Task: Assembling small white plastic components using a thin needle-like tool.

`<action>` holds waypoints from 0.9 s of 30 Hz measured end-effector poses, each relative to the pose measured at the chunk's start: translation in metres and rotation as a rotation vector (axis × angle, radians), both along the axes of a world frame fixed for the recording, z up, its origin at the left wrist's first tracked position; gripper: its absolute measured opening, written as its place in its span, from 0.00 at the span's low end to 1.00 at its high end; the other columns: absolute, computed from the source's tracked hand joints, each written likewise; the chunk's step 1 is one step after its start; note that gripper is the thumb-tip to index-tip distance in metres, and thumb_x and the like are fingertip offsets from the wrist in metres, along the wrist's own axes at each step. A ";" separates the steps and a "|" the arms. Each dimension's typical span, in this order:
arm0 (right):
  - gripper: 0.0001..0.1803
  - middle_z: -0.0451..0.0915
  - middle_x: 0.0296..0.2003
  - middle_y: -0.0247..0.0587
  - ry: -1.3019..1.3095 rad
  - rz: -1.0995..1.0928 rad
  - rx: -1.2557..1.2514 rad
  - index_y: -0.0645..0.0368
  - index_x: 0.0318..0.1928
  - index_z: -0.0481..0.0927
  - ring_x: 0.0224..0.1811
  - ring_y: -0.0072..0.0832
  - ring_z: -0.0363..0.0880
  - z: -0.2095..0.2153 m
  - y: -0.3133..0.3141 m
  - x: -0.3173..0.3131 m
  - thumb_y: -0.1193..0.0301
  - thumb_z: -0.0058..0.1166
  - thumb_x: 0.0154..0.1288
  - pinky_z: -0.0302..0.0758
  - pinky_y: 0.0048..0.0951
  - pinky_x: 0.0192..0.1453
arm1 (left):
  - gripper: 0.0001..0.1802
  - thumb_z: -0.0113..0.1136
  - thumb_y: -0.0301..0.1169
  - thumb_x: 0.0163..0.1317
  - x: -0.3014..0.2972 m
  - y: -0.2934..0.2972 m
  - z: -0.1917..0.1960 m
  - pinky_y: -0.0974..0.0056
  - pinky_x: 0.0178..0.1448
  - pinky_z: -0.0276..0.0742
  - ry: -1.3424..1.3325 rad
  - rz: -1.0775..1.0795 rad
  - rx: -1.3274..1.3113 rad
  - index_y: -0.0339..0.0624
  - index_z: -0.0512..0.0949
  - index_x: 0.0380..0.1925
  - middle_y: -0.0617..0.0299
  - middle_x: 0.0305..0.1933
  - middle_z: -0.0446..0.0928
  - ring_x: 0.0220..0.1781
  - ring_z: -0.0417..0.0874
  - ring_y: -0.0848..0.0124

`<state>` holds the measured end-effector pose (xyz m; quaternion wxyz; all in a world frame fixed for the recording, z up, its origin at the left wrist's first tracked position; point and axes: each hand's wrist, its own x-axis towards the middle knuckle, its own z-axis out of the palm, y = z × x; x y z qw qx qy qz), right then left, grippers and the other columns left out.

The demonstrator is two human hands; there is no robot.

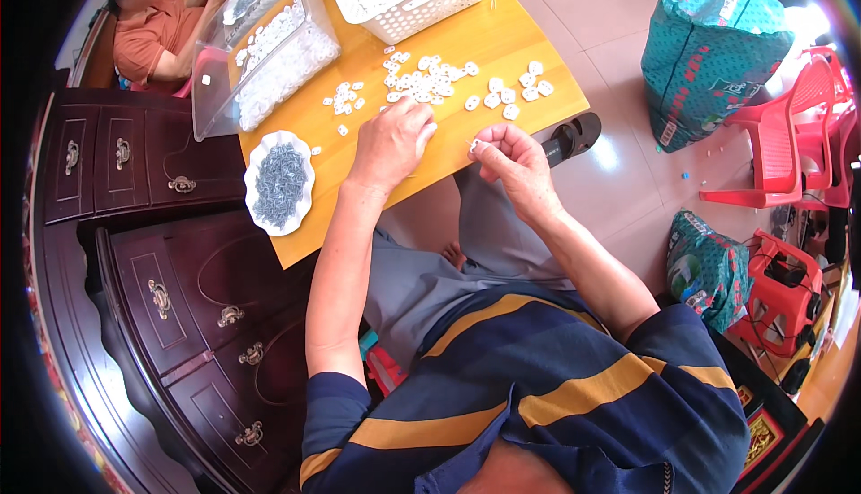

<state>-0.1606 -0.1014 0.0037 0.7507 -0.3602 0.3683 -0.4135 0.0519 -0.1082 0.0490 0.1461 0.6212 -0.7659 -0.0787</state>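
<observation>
My left hand (393, 139) is over the wooden table, its fingers curled together at the near side of a pile of small white plastic pieces with holes (429, 79). Whatever those fingers hold, if anything, is hidden. At the table's near edge, my right hand (518, 169) pinches a small white plastic piece (475, 146) between thumb and fingers. Smaller white pieces (343, 97) lie in a loose group left of the pile, and larger white ones (508, 96) sit to its right. A scalloped white dish (306, 200) holds many thin grey metal pins or screws.
A clear plastic bin (211, 104) of white parts and a perforated white basket (421, 17) stand farther back. Across the table sits another person (148, 41). Dark drawers (143, 148) flank the left; teal sacks (708, 54) and red chairs (789, 135) stand right.
</observation>
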 end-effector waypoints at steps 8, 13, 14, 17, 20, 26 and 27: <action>0.06 0.84 0.36 0.30 0.016 0.022 0.014 0.59 0.45 0.80 0.38 0.14 0.80 0.001 0.003 0.001 0.72 0.60 0.72 0.75 0.17 0.41 | 0.05 0.64 0.22 0.67 -0.019 0.029 -0.006 0.71 0.34 0.76 0.913 0.251 0.099 0.38 0.82 0.42 0.69 0.30 0.80 0.28 0.78 0.81; 0.07 0.84 0.37 0.30 0.035 0.068 -0.011 0.58 0.46 0.80 0.35 0.12 0.77 -0.001 0.006 0.004 0.71 0.60 0.72 0.72 0.16 0.40 | 0.09 0.64 0.21 0.68 -0.025 0.046 -0.012 0.76 0.39 0.78 1.059 0.237 0.208 0.35 0.83 0.47 0.70 0.34 0.82 0.33 0.79 0.86; 0.07 0.84 0.37 0.30 0.038 0.076 -0.011 0.58 0.46 0.80 0.35 0.12 0.77 -0.001 0.007 0.005 0.71 0.60 0.72 0.72 0.16 0.40 | 0.12 0.63 0.21 0.69 -0.023 0.049 -0.018 0.77 0.41 0.78 1.051 0.209 0.225 0.36 0.82 0.52 0.70 0.39 0.82 0.36 0.80 0.85; 0.06 0.84 0.37 0.30 0.038 0.087 -0.011 0.58 0.46 0.80 0.35 0.12 0.77 -0.001 0.008 0.005 0.71 0.60 0.73 0.72 0.16 0.40 | 0.12 0.63 0.21 0.69 -0.022 0.054 -0.018 0.76 0.43 0.79 1.025 0.195 0.209 0.36 0.82 0.52 0.70 0.39 0.82 0.38 0.81 0.84; 0.06 0.84 0.37 0.29 0.041 0.109 -0.007 0.59 0.46 0.80 0.38 0.12 0.79 -0.001 0.007 0.004 0.72 0.60 0.73 0.75 0.17 0.42 | 0.12 0.64 0.22 0.69 -0.023 0.057 -0.015 0.76 0.43 0.78 1.020 0.183 0.205 0.36 0.82 0.52 0.70 0.39 0.83 0.38 0.81 0.84; 0.06 0.83 0.37 0.28 0.033 0.127 -0.012 0.59 0.46 0.80 0.38 0.12 0.79 -0.004 0.008 0.005 0.71 0.61 0.73 0.75 0.17 0.42 | 0.13 0.66 0.23 0.68 -0.024 0.058 -0.010 0.76 0.43 0.78 1.004 0.161 0.206 0.37 0.82 0.52 0.70 0.39 0.83 0.38 0.81 0.84; 0.06 0.84 0.37 0.30 0.040 0.134 -0.013 0.58 0.46 0.80 0.39 0.12 0.79 -0.005 0.008 0.005 0.71 0.60 0.73 0.74 0.17 0.42 | 0.13 0.66 0.23 0.68 -0.024 0.058 -0.011 0.76 0.43 0.78 1.004 0.161 0.206 0.37 0.82 0.52 0.70 0.39 0.83 0.38 0.81 0.84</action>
